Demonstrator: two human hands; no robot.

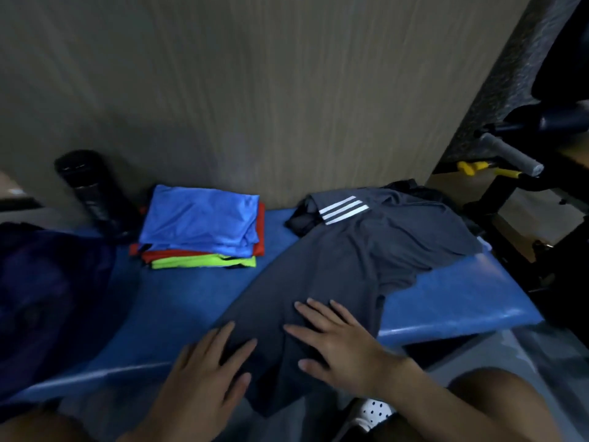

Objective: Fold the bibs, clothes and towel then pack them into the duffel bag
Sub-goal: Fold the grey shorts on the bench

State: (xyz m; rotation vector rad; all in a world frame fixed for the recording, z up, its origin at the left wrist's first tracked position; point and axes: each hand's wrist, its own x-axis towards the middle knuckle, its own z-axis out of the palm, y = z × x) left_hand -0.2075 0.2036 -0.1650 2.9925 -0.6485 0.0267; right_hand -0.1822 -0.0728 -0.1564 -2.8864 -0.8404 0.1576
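Stack of folded bibs (204,231) at 11 o'clock on blue bench (446,301); that part judged done. Grey shirt (350,260) spread from centre to 2 o'clock, not yet folded. Left hand (204,374) and right hand (338,342) flat on its near end at 6 o'clock, fingers straight, gripping nothing. Dark bag (47,298) at 9 o'clock, likely duffel; packing judged not begun. Towel not identifiable.

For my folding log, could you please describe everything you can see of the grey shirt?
The grey shirt is thin, matte fabric with three white stripes near its far end. It lies spread out and wrinkled, diagonally on the blue bench, its near edge hanging over the front. The left hand and right hand press flat on its near part.
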